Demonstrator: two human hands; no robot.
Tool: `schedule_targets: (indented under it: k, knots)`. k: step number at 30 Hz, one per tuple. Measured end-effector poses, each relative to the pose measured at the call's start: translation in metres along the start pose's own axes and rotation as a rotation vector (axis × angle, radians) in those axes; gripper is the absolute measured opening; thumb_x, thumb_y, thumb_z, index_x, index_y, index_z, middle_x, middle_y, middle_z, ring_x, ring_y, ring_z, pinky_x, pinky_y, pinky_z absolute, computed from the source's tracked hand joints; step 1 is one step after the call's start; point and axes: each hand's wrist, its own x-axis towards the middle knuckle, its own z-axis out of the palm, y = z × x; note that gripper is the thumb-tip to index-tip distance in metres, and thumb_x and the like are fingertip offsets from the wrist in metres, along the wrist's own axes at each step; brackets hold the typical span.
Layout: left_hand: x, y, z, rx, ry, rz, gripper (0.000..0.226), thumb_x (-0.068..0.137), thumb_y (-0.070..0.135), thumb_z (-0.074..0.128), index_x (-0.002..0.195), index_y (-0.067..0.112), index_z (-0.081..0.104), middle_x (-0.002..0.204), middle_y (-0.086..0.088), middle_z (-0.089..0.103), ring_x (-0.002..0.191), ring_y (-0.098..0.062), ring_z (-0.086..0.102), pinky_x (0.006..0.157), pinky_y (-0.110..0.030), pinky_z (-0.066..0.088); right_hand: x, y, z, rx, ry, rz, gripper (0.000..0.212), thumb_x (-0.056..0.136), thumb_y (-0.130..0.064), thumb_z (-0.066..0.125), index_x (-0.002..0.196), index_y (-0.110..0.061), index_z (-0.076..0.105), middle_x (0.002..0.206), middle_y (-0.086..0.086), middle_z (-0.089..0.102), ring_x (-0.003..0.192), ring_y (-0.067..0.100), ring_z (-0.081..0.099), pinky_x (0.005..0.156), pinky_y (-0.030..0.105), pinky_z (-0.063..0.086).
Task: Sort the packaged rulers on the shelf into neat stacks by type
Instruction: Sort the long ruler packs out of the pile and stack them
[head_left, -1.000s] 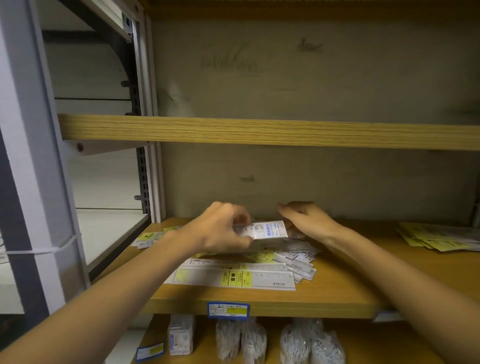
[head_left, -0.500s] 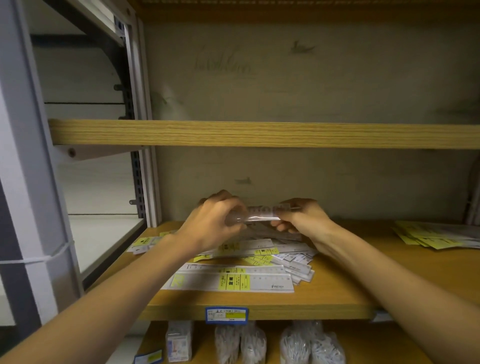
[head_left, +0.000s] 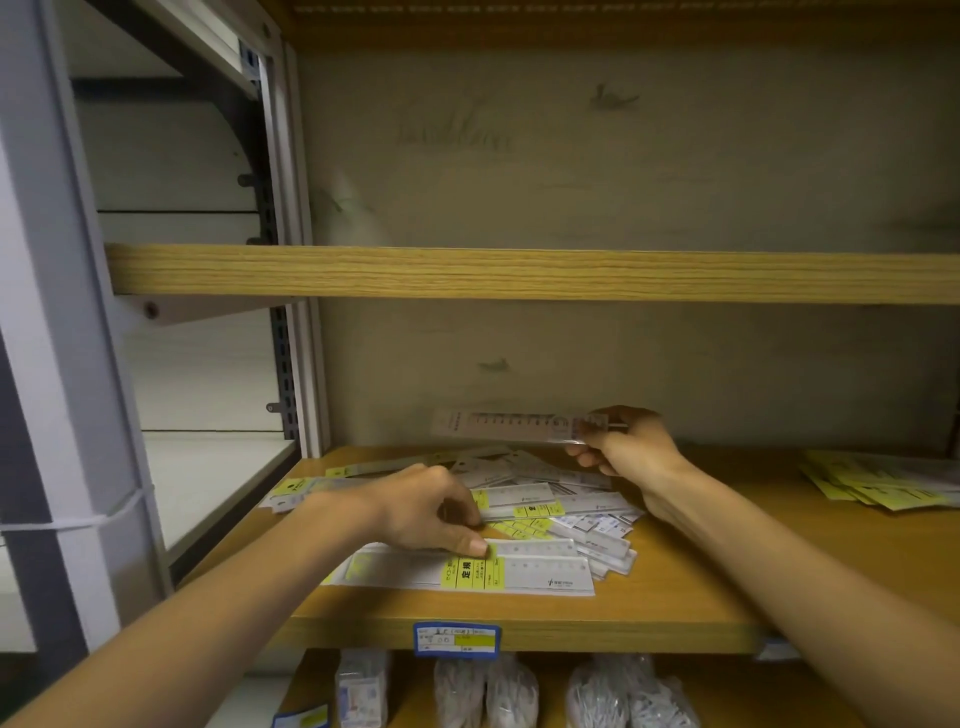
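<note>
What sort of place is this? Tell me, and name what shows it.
Probably a stationery shop or its stockroom: wooden shelves on metal uprights, a price label on the shelf edge, and many packaged rulers piled as stock.

Right hand (head_left: 626, 447) raised, fingers (head_left: 589, 434) pinching, left hand (head_left: 431, 512) lowered, fingers curled, pressing down

Wood-grain shelf (head_left: 675, 597), glossy plastic-sleeved rulers (head_left: 540, 574)
</note>
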Motion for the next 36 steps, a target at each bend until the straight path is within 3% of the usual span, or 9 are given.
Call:
schedule_targets:
  k: [7,14,23,25,28,36]
  knots:
    - [0.001,0.001,0.006,-0.026,0.001,-0.033,0.051,0.079,0.047,0.072,0.122,0.022,0.061,0.102,0.013,0.056,0.093,-0.006,0.051,0.074,-0.015,0.038,0.002,0.004,0.008,0.020,-0.020,0.014,0.013,0.095,-0.009,0.058,0.106,-0.005,0.062,0.082,0.009,0.072,0.059,0.008,0.062,0.044,0.010,0.042]
    - [0.004,0.000,0.004,-0.090,-0.029,-0.048,0.053,0.077,0.044,0.075,0.121,0.019,0.060,0.106,0.007,0.056,0.095,-0.011,0.052,0.077,-0.021,0.042,0.002,0.004,0.009,-0.015,-0.031,0.016,0.012,0.095,-0.012,0.058,0.106,-0.007,0.063,0.082,0.006,0.073,0.062,0.008,0.063,0.046,0.011,0.043]
    - [0.006,-0.005,0.002,-0.198,0.027,-0.012,0.033,0.079,0.039,0.075,0.104,0.021,0.063,0.095,0.010,0.059,0.086,-0.008,0.054,0.071,-0.020,0.043,0.002,0.003,0.006,-0.010,-0.004,0.019,0.018,0.095,-0.010,0.059,0.111,-0.003,0.062,0.083,0.009,0.072,0.061,0.010,0.061,0.043,0.011,0.043]
    - [0.007,-0.006,0.002,-0.254,0.066,-0.016,0.028,0.084,0.038,0.071,0.103,0.019,0.065,0.098,0.006,0.064,0.090,-0.011,0.059,0.076,-0.024,0.049,0.002,0.003,0.006,-0.010,0.001,0.017,0.016,0.094,-0.010,0.059,0.109,-0.004,0.062,0.083,0.009,0.073,0.062,0.010,0.062,0.043,0.011,0.043]
    - [0.009,-0.007,0.004,-0.242,0.162,-0.029,0.014,0.093,0.030,0.060,0.096,0.018,0.066,0.090,0.009,0.064,0.087,-0.008,0.059,0.071,-0.018,0.045,0.002,0.004,0.007,-0.008,0.005,0.014,0.013,0.094,-0.010,0.059,0.107,-0.007,0.062,0.084,0.009,0.073,0.063,0.011,0.063,0.044,0.011,0.043]
    - [0.012,-0.011,0.004,-0.118,0.423,-0.066,0.020,0.099,0.021,0.048,0.110,0.016,0.063,0.107,-0.002,0.066,0.100,-0.020,0.058,0.082,-0.028,0.044,0.009,0.011,0.011,0.019,0.046,0.014,0.008,0.094,-0.013,0.061,0.100,-0.010,0.066,0.081,0.006,0.074,0.062,0.010,0.063,0.052,0.016,0.044]
